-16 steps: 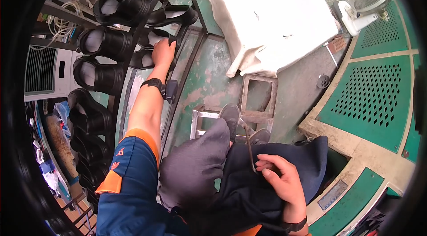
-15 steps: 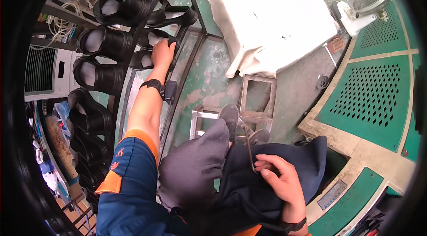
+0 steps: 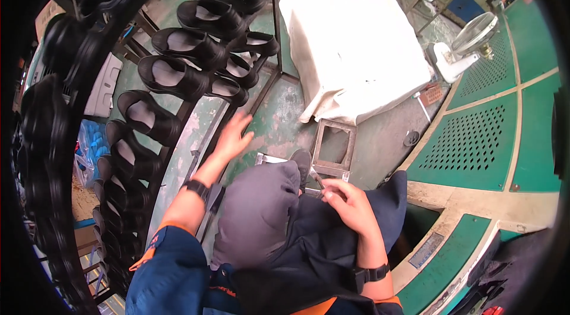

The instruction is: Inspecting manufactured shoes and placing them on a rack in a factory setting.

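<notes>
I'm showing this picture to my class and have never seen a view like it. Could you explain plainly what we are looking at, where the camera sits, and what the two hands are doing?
The camera is worn on a person's head and looks down through a wide lens, so straight edges bend. Both forearms enter from the bottom edge. The left hand is open in the air, empty, near a rack of black sandals. The right hand rests on dark blue cloth across the lap and pinches a thin tool; what kind is too small to tell. Beyond the knees are a worn green floor, a white covered block and a fan.
</notes>
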### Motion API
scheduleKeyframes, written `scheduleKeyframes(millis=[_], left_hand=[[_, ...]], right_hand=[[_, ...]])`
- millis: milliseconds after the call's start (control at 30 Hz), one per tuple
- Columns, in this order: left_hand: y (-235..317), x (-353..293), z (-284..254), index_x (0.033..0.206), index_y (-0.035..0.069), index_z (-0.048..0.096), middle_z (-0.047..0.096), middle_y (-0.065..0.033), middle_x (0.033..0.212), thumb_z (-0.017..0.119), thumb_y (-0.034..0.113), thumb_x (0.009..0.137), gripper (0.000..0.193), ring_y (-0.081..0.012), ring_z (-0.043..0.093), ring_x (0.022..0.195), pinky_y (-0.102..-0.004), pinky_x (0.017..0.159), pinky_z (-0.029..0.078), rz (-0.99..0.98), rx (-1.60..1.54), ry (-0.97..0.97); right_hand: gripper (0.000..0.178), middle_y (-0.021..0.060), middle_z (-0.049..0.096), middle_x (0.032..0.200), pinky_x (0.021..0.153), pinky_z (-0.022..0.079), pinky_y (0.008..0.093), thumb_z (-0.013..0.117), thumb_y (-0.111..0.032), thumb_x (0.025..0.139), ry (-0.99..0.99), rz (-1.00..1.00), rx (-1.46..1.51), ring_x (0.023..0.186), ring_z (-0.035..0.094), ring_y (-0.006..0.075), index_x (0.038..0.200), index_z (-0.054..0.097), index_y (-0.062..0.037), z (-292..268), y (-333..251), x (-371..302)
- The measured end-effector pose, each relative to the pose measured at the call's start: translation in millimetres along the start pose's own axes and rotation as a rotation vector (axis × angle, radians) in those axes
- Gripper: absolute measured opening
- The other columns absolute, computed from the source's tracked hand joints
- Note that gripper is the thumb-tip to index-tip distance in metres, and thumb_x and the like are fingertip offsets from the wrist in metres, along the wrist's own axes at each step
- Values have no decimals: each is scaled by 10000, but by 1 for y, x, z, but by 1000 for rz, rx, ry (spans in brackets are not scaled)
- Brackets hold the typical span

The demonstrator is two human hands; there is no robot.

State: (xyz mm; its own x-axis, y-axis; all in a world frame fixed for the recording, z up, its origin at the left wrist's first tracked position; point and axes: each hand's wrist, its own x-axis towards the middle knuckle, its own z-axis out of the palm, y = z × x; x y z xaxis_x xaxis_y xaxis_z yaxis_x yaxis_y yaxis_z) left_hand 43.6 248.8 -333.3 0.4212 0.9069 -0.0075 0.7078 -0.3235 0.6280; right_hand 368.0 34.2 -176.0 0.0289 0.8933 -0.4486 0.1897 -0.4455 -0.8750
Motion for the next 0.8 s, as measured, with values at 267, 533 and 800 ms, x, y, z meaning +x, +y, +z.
scheduleKeyframes(millis=[267,533,800], left_hand=[[162,-83,-102,1208,-32,684,721,-125,1133,568,79,1007,258,-194,670,1065,-324,980,500,45,-666,131],[211,-68,-67,1207,-72,660,732,-152,997,614,104,935,327,-201,683,903,-321,863,522,291,-138,-304],[254,-93,-98,1273,-11,660,686,-183,1259,602,289,997,412,-300,646,1161,-362,1022,477,268,90,-319]], right_hand=[[282,91,745,987,782,558,300,672,-229,930,163,-176,59,889,707,128,1117,708,-21,2,11,0],[332,98,756,887,750,552,384,678,-366,809,227,-743,-612,790,714,254,1016,771,-125,-90,-136,-56],[495,147,742,1030,830,553,398,660,-419,906,706,-409,-940,939,718,263,1278,667,-92,-267,-127,-359]])
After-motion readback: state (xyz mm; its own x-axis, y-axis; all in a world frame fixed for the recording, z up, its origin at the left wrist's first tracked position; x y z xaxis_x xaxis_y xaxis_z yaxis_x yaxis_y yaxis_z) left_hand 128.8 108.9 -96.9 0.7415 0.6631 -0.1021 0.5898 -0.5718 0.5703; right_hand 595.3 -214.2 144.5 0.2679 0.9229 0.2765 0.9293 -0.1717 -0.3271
